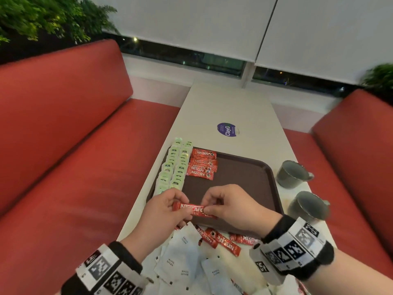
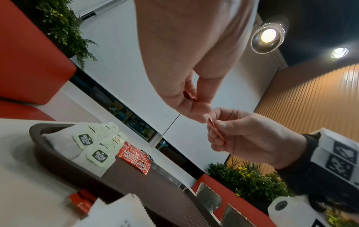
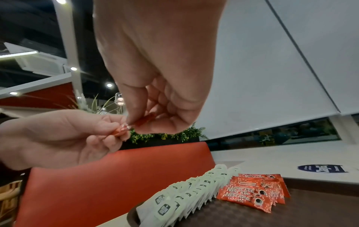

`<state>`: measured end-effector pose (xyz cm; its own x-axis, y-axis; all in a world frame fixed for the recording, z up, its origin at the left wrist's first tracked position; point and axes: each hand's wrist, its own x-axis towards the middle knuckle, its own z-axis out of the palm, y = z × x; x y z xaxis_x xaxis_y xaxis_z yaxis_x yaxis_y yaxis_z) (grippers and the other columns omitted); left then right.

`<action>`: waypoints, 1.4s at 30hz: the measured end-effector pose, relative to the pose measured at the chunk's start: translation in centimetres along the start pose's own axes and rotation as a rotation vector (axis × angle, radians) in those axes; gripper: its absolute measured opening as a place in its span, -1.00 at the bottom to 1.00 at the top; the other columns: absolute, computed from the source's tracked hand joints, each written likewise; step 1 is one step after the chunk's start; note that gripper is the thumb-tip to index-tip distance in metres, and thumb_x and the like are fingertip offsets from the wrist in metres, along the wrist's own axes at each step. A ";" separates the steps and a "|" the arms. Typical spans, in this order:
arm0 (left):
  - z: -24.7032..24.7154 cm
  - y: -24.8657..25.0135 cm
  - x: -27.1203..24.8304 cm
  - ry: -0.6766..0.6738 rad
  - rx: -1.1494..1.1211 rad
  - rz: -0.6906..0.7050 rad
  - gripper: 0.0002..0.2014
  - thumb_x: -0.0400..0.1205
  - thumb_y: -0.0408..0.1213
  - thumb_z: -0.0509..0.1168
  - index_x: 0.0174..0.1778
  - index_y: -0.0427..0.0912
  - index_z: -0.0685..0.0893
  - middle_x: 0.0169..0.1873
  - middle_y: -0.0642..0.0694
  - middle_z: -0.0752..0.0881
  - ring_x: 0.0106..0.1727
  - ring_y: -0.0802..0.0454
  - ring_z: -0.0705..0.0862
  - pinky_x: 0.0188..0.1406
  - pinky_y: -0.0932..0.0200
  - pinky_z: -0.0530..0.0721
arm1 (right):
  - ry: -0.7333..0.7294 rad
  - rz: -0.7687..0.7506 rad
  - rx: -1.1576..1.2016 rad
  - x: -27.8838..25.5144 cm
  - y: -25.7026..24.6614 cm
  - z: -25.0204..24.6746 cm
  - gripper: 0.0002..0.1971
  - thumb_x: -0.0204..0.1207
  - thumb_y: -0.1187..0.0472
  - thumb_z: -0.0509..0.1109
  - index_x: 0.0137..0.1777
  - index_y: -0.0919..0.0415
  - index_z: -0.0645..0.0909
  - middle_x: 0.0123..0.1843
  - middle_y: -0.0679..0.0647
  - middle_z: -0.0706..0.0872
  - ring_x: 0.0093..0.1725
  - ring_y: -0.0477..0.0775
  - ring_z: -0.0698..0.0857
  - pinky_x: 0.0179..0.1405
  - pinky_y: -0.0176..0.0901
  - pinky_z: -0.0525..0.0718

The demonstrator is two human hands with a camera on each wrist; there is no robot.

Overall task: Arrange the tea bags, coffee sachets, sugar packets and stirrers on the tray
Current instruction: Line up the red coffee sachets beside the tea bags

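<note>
While both hands pinch one coffee sachet by its ends above the near edge of the tray, left hand and right hand should keep it flat and lay it just nearer than the sachet row, overlapping evenly.

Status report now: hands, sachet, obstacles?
Left hand and right hand pinch one red Nescafe coffee sachet above brown plastic tray. Nothing blocks.

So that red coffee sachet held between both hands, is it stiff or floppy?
The coffee sachet probably holds fairly stiff: pinched at each end by the left hand and right hand, it spans straight. Likely light. Its glossy foil may be slippery.
</note>
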<state>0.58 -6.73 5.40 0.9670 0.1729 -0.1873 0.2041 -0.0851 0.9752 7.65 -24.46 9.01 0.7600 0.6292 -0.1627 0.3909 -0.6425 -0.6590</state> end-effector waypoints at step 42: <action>-5.6 -5.2 -3.2 0.115 0.235 -0.110 -0.91 0.58 -0.36 0.38 -0.13 -0.06 0.70 -0.24 -0.01 0.75 -0.24 0.11 0.72 -0.29 0.24 0.64 | 0.334 0.121 -0.179 5.0 1.6 -2.4 -0.83 0.58 0.09 0.36 -0.10 0.18 0.68 -0.20 -0.04 0.68 -0.19 -0.09 0.60 -0.21 -0.23 0.53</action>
<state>-4.43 -1.39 1.61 0.9160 0.3030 -0.2630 0.3499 -0.2823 0.8933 13.35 -23.43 8.92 0.9216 0.3863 0.0364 0.3502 -0.7878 -0.5067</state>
